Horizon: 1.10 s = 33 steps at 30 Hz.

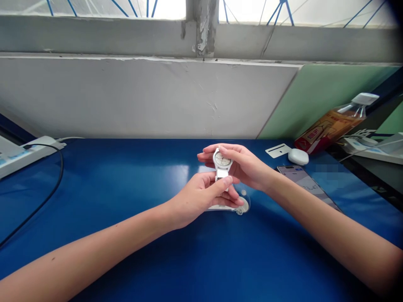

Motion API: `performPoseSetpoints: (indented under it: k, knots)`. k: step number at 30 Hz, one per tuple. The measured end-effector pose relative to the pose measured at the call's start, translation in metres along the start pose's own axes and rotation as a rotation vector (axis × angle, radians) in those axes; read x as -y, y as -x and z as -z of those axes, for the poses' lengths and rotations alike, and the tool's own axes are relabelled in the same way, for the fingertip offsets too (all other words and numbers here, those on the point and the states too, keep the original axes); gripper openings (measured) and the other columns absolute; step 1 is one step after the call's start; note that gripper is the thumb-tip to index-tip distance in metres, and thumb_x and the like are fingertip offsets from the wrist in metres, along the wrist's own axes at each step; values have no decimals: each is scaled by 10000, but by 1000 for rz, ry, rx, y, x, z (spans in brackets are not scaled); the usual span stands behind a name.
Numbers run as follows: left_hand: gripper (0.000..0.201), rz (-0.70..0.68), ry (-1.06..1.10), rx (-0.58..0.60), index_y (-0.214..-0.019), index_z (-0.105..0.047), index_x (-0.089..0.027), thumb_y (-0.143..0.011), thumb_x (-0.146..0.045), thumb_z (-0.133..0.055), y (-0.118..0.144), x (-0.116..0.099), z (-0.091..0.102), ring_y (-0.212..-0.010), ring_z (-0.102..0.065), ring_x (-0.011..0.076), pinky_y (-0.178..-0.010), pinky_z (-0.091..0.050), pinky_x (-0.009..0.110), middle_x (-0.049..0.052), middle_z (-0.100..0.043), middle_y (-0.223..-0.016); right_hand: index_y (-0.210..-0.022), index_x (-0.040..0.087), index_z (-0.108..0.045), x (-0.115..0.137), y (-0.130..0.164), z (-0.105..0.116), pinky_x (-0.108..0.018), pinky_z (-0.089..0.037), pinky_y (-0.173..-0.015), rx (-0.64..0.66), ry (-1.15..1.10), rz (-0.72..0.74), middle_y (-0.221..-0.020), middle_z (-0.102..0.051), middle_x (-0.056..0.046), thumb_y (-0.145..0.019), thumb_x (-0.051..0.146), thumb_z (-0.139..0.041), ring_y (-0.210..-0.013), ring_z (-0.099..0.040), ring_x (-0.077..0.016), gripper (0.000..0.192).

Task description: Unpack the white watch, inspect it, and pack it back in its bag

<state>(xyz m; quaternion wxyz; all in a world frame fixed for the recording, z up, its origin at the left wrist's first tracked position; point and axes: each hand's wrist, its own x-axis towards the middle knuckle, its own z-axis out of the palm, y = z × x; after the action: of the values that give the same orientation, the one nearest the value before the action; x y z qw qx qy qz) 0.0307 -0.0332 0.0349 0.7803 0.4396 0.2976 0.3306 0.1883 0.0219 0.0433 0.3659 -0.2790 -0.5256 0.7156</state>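
A white wristwatch (222, 160) with a round pale dial is held up between my two hands over the blue table (126, 184). My right hand (247, 162) grips the watch case, its thumb at the dial's edge. Lower down, my left hand (204, 193) pinches the white strap between thumb and fingers. Partly hidden under my left hand, a flat, clear-edged item with a white surface (242, 205) lies on the table; I cannot make out its kind.
At right are a phone (305, 184), a white earbud case (298, 156), a white card (277, 150) and a leaning drink bottle (333, 126). A power strip (31, 155) and black cable (58, 180) lie at left. A wall (141, 98) borders the table's back.
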Motion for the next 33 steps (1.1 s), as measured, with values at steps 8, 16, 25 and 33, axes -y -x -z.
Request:
performPoseSetpoints:
  k: [8,16,25,33]
  knots:
    - [318,100,18,-20,-1056,-639,-63,-917,-348,-610,1,-2,-3,-1034,-676,321,-934,-520,457,226,-677,-1130,-1150,132,-649,14,3,-5,-401,-360,-1088,163,-265,-128,-1267,-646,-127,-959,545,-295,-1198,-581,-246,576]
    - [247,135,75,-51,-1054,-628,-44,-957,-260,-555,1,-3,1,-1035,-681,291,-939,-539,415,230,-682,-1118,-1157,102,-628,16,5,-4,-450,-337,-1108,169,-300,-98,-1319,-601,-163,-898,685,-220,-1267,-519,-295,757]
    - [317,132,58,-39,-1028,-645,-38,-959,-334,-554,1,-1,4,-1032,-683,282,-950,-538,401,219,-683,-1124,-1155,164,-637,21,6,-5,-455,-405,-1066,121,-125,-70,-1324,-608,-111,-849,755,-163,-1287,-502,-283,817]
    - [277,-101,-272,-168,-1048,-646,-94,-928,-338,-591,-2,-8,5,-1035,-677,249,-927,-529,379,135,-717,-1051,-1157,235,-671,25,10,-5,-427,-443,-1018,-88,334,187,-1222,-676,-55,-932,486,-449,-1166,-594,-258,404]
